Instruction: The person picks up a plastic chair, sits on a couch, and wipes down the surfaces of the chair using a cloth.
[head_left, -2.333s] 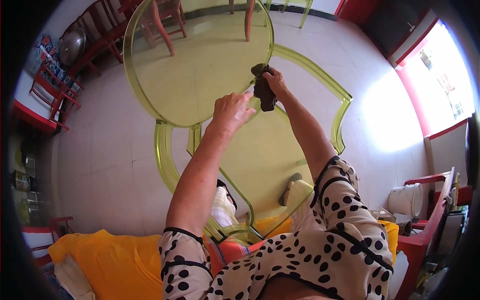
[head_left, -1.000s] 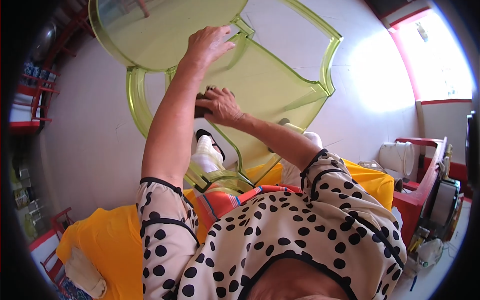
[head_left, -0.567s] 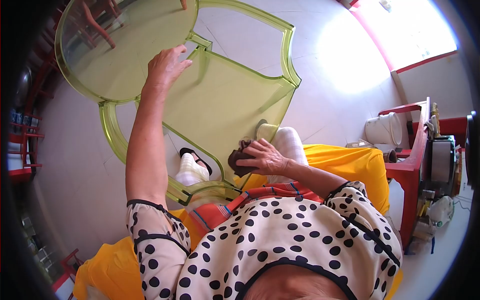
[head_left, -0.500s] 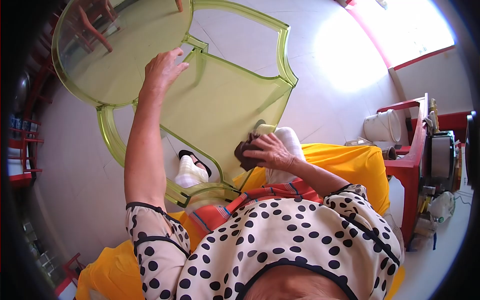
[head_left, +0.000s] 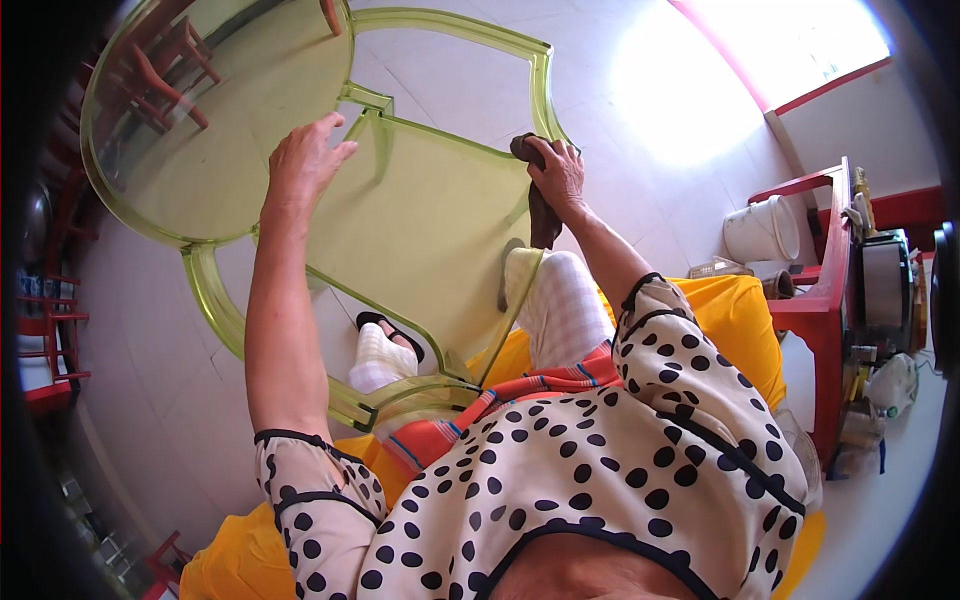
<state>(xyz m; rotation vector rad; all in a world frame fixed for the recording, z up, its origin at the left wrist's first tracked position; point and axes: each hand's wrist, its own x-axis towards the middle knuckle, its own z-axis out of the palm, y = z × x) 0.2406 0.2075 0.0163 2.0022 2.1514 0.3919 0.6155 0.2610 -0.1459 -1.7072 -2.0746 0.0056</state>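
Observation:
A see-through green plastic chair [head_left: 420, 200] lies tipped in front of me, its round panel at the upper left and its flat panel towards my lap. My left hand [head_left: 303, 168] is at the inner edge of the round panel, its fingers bent over the rim, with thumb and forefinger apart; its grip is partly hidden. In my right hand [head_left: 560, 178] is a dark brown cloth [head_left: 543, 215], pressed against the frame at the flat panel's upper right corner. The cloth's lower end hangs down towards my knee.
My checked trouser leg [head_left: 565, 305] and sandalled foot [head_left: 390, 340] are beside and below the chair. Yellow fabric [head_left: 735, 320] covers the seat under me. On the right stand a red table [head_left: 825, 300] and a white bucket [head_left: 762, 230]. Red chairs [head_left: 165, 75] are at the upper left.
My right hand has moved up and away from my knee to the chair's upper right corner, taking the cloth along. My left hand keeps its place on the chair.

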